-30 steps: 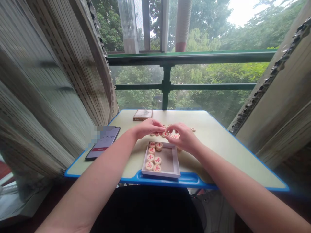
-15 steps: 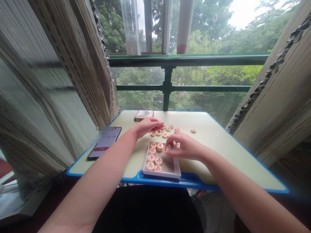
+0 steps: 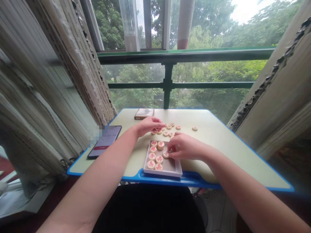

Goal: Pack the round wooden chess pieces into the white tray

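Head view: right fingers (image 3: 173, 143) tight on pale round disc (image 3: 165, 154); left fingers (image 3: 157, 124), grip unclear

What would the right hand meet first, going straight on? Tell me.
The right hand would first meet the piece it touches; beyond that, probably the stack or another piece in the box, though depth is unclear.

You are on what looks like a home balcony: curtains (image 3: 82, 71), a green railing (image 3: 189, 55), trees (image 3: 209, 38) outside.
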Demonstrator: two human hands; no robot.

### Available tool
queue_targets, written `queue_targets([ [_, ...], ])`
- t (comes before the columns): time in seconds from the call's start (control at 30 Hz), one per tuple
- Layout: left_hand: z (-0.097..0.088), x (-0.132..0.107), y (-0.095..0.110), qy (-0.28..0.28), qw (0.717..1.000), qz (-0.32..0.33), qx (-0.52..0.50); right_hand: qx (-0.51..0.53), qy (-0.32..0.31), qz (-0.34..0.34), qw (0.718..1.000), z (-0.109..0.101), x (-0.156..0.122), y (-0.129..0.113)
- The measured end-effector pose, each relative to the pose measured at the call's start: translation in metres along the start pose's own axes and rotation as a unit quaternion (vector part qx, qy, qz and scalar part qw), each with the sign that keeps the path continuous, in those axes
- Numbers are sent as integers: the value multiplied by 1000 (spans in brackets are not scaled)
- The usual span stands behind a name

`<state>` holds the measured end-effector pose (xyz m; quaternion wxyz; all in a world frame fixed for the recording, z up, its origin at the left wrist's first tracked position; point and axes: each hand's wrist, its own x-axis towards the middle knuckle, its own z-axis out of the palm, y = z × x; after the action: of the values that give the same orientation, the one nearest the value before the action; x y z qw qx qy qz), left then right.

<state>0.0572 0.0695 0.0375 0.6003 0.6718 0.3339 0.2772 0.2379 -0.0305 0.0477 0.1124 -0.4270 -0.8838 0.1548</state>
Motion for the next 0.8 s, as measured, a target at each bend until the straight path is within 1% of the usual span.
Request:
queue_targets([
  [0.3, 1, -1, 2, 0, 1000, 6, 14, 0, 29, -26, 999, 7, 7, 2],
  [0.5, 1, -1, 1, -4, 1000, 4, 17, 1, 28, -45, 999, 9, 9, 1],
  [0.8, 0, -2, 1, -27, 999, 5, 29, -1, 41, -55, 998, 12, 11, 1],
])
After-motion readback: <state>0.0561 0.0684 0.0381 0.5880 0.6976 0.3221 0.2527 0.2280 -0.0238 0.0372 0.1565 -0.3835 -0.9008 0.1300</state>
